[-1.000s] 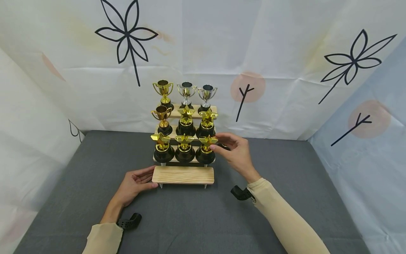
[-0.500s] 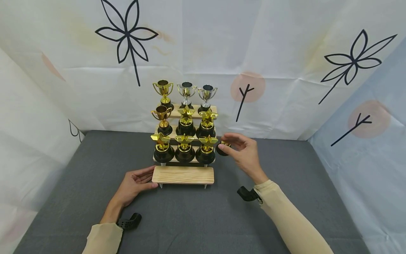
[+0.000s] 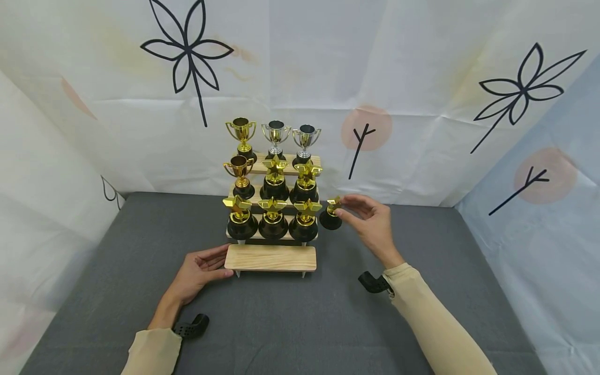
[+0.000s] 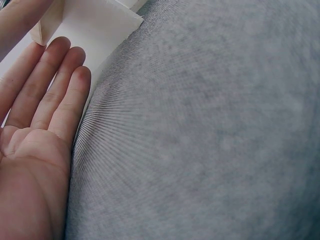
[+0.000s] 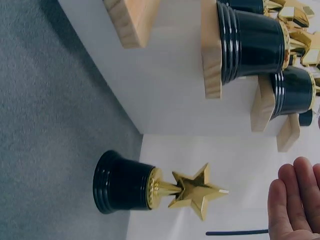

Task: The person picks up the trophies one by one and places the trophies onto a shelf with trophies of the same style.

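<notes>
A small gold star trophy (image 3: 330,214) with a black base stands on the grey mat just right of a tiered wooden stand (image 3: 270,258). My right hand (image 3: 348,208) hovers by its star. In the right wrist view the trophy (image 5: 150,189) stands free and my straight fingers (image 5: 295,200) are apart from it. My left hand (image 3: 206,265) lies palm up on the mat, fingers straight against the left end of the lowest step; the left wrist view shows these fingers (image 4: 50,95) beside the stand's white side (image 4: 95,25).
The stand's three upper steps each carry three trophies: star trophies (image 3: 273,219) on the two lower ones, gold and silver cups (image 3: 275,136) above. The lowest step is bare. White printed cloth walls (image 3: 422,104) close in the back and sides. Grey mat (image 3: 300,323) stretches toward me.
My right hand moved right, away from the stand's right edge, with the star trophy. The trophy now stands on the mat and the fingers have come off it. My left hand stayed put.
</notes>
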